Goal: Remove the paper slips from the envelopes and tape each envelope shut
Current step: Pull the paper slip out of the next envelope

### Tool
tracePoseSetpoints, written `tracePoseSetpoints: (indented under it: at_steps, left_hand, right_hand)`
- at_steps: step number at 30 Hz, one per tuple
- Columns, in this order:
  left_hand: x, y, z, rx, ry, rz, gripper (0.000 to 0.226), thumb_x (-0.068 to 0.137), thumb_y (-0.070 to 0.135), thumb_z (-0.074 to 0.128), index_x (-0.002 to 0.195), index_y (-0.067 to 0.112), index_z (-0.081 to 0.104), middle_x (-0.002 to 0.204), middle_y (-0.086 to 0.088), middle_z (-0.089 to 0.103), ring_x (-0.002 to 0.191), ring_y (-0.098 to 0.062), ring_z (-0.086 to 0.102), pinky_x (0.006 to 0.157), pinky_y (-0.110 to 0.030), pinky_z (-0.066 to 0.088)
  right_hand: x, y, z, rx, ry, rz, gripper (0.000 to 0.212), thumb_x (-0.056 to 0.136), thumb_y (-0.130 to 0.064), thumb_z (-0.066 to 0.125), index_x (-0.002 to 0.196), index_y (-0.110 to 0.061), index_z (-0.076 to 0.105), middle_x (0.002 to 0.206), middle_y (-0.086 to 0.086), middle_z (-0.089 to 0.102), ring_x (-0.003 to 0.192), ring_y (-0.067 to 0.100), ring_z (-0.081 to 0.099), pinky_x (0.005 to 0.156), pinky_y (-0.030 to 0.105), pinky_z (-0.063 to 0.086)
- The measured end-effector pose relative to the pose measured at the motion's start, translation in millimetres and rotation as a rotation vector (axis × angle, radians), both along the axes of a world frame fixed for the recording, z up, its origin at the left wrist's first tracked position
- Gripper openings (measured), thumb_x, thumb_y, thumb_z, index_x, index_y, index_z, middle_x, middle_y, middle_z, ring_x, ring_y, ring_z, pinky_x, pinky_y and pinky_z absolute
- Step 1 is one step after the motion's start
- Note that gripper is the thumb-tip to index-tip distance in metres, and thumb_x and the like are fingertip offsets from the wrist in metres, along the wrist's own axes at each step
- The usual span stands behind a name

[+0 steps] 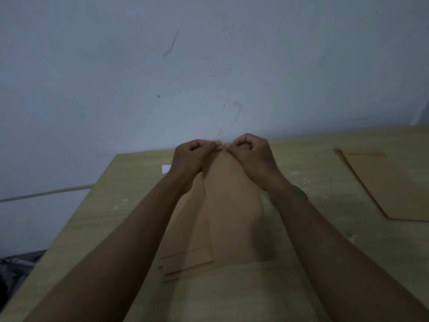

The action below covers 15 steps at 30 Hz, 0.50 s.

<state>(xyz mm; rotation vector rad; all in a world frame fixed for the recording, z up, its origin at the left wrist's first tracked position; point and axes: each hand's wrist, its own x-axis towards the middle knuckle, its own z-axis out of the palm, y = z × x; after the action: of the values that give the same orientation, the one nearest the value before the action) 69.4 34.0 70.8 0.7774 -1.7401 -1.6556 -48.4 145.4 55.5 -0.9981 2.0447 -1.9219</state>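
At the far end of the top brown envelope [232, 212], which lies on a fanned stack of envelopes [185, 266] mid-table, your left hand [189, 159] and right hand [251, 154] each pinch its mouth with curled fingers, thumbs nearly meeting. Part the lips evenly so a slip can slide out without tearing; none shows yet. More envelopes [390, 184] lie right of that stack.

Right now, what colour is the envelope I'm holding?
Brown kraft envelope, pinched at its far end by both hands; the head view shows it.
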Motion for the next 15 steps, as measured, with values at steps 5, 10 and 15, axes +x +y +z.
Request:
tracePoseSetpoints:
  at_steps: [5, 10, 15]
  left_hand:
    - [-15, 14, -12, -0.053, 0.001, 0.189, 0.015, 0.077, 0.022, 0.084, 0.085, 0.016, 0.074, 0.09, 0.003, 0.073, 0.085, -0.007, 0.066, 0.073, -0.02, 0.051]
    - [-20, 14, -35, 0.032, -0.028, 0.131, 0.008, 0.091, 0.014, 0.07, 0.093, 0.02, 0.075, 0.093, 0.005, 0.072, 0.084, -0.007, 0.063, 0.074, -0.021, 0.049]
    - [-29, 23, -56, -0.144, -0.159, 0.081, 0.022, 0.095, 0.011, 0.057, 0.092, 0.024, 0.075, 0.098, 0.004, 0.071, 0.09, -0.009, 0.06, 0.082, -0.024, 0.048]
  right_hand:
    - [-1, -1, -9, 0.042, -0.076, -0.071, 0.021, 0.08, -0.03, 0.079, 0.097, -0.023, 0.07, 0.082, -0.015, 0.061, 0.073, 0.003, 0.055, 0.06, 0.016, 0.041]
    - [-11, 9, -22, 0.128, -0.095, -0.139, 0.015, 0.094, -0.015, 0.058, 0.097, -0.019, 0.073, 0.099, -0.003, 0.07, 0.089, 0.011, 0.06, 0.067, 0.017, 0.045]
    - [-22, 25, -43, 0.338, 0.037, -0.231, 0.025, 0.095, -0.01, 0.048, 0.104, -0.017, 0.07, 0.11, 0.004, 0.069, 0.102, 0.022, 0.061, 0.078, 0.024, 0.043]
